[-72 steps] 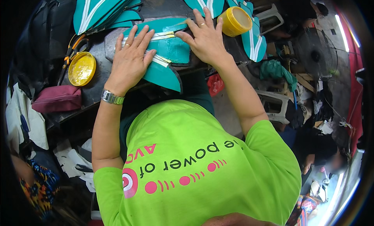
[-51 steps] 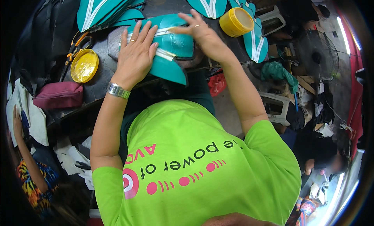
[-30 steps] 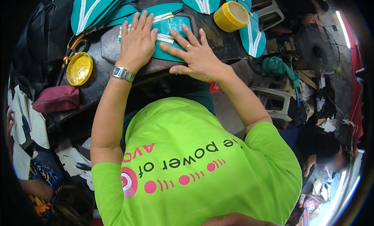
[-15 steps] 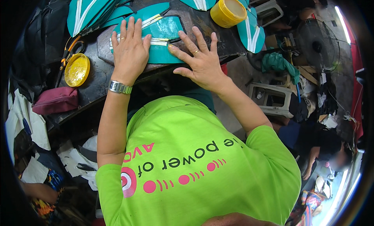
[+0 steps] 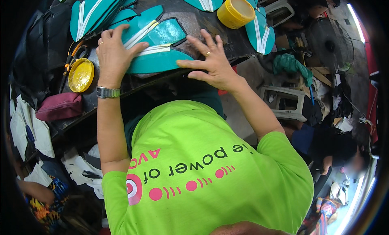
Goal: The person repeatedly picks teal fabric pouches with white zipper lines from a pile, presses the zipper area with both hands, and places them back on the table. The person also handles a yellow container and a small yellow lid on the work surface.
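Observation:
Several teal flat pieces with white stripes (image 5: 158, 44) lie overlapped on a dark worktable (image 5: 210, 36) in front of me. My left hand (image 5: 114, 53) lies flat on their left end, fingers spread, thumb across a white stripe; a metal watch is on that wrist. My right hand (image 5: 210, 63) rests at their right end with its fingers apart, the fingertips touching the edge of the lowest teal piece. Neither hand grips anything. My green shirt fills the lower half of the view.
A stack of teal striped pieces (image 5: 97, 12) lies at the far left, more (image 5: 259, 30) at the far right. A yellow tub (image 5: 236, 11), a yellow lid (image 5: 81, 75), orange-handled scissors (image 5: 73, 57) and a maroon pouch (image 5: 60, 107) sit around. A fan (image 5: 330, 40) and grey stool (image 5: 283, 101) stand right.
Both hands slid the teal pieces about on the table. My right hand came off the top of the pieces to their right edge; my left hand stayed pressed on the left end.

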A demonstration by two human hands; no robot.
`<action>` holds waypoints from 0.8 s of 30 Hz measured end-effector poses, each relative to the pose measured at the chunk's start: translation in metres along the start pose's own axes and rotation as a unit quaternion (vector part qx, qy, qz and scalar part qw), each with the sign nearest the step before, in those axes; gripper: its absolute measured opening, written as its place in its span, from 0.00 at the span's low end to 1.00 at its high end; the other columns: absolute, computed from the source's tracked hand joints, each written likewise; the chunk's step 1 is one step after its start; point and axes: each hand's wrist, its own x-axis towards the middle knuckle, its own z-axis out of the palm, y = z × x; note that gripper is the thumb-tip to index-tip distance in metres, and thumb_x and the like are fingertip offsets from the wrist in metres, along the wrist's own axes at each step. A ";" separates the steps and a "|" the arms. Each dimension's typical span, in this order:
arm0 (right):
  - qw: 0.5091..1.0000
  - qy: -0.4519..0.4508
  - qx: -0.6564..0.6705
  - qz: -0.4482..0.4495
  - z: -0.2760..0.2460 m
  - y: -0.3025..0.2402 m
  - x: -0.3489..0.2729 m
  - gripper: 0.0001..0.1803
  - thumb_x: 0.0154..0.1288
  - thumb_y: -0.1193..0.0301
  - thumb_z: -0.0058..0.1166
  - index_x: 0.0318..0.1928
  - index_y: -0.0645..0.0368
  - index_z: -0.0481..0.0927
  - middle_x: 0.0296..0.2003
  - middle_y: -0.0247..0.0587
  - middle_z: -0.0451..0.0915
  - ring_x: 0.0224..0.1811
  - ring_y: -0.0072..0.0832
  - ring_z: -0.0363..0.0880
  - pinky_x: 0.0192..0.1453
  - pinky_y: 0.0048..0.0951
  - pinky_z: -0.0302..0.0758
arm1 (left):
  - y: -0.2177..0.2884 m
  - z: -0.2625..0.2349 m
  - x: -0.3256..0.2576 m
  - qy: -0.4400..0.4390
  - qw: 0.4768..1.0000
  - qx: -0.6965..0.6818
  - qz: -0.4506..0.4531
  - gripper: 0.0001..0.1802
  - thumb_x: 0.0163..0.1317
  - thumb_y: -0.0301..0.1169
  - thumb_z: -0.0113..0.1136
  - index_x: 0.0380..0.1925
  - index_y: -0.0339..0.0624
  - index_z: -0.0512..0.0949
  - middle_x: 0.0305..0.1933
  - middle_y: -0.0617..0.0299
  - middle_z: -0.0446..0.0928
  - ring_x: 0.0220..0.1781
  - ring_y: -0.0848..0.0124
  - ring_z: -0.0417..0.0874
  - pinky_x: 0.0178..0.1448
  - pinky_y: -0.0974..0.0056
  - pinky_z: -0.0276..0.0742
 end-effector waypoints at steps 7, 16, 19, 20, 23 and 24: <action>0.971 0.152 0.159 0.095 -0.012 0.002 -0.008 0.17 0.72 0.59 0.56 0.57 0.45 0.87 0.71 0.43 0.68 0.78 0.47 0.56 0.80 0.55 0.46 | -0.006 -0.003 -0.017 0.130 0.972 -0.196 0.019 0.30 0.46 0.35 0.82 0.51 0.48 0.81 0.47 0.58 0.74 0.50 0.58 0.79 0.54 0.56 0.77; 0.987 0.068 -0.121 0.082 0.013 -0.031 -0.003 0.42 0.63 0.43 0.59 0.69 0.59 0.72 0.74 0.46 0.64 0.79 0.50 0.53 0.75 0.71 0.44 | -0.007 0.003 -0.021 0.131 0.973 -0.187 0.018 0.25 0.49 0.35 0.80 0.49 0.48 0.83 0.47 0.58 0.76 0.50 0.59 0.80 0.53 0.58 0.77; 0.982 0.065 -0.145 0.104 0.014 -0.036 -0.004 0.46 0.62 0.41 0.59 0.70 0.62 0.69 0.74 0.51 0.62 0.80 0.49 0.52 0.76 0.71 0.42 | -0.009 0.006 -0.021 0.125 0.975 -0.181 0.040 0.22 0.51 0.36 0.78 0.47 0.49 0.85 0.45 0.58 0.78 0.48 0.59 0.81 0.51 0.58 0.78; 0.982 0.051 -0.149 0.103 0.016 -0.039 -0.003 0.48 0.61 0.40 0.60 0.70 0.63 0.68 0.74 0.52 0.61 0.80 0.49 0.51 0.76 0.72 0.41 | -0.009 0.007 -0.021 0.122 0.975 -0.178 0.048 0.21 0.52 0.36 0.78 0.46 0.50 0.85 0.44 0.58 0.78 0.48 0.59 0.82 0.51 0.58 0.78; 0.981 0.027 -0.159 0.104 0.021 -0.046 0.004 0.53 0.58 0.39 0.61 0.71 0.67 0.66 0.75 0.55 0.58 0.81 0.50 0.49 0.77 0.72 0.40 | -0.009 0.007 -0.022 0.119 0.974 -0.187 0.043 0.18 0.53 0.37 0.76 0.45 0.50 0.86 0.43 0.59 0.79 0.46 0.59 0.83 0.49 0.58 0.78; 0.981 0.019 -0.163 0.099 0.022 -0.048 0.007 0.54 0.57 0.38 0.61 0.71 0.68 0.65 0.75 0.55 0.58 0.81 0.50 0.48 0.77 0.71 0.40 | -0.009 0.006 -0.022 0.115 0.975 -0.187 0.041 0.18 0.53 0.37 0.76 0.45 0.51 0.86 0.43 0.59 0.79 0.46 0.59 0.83 0.48 0.58 0.78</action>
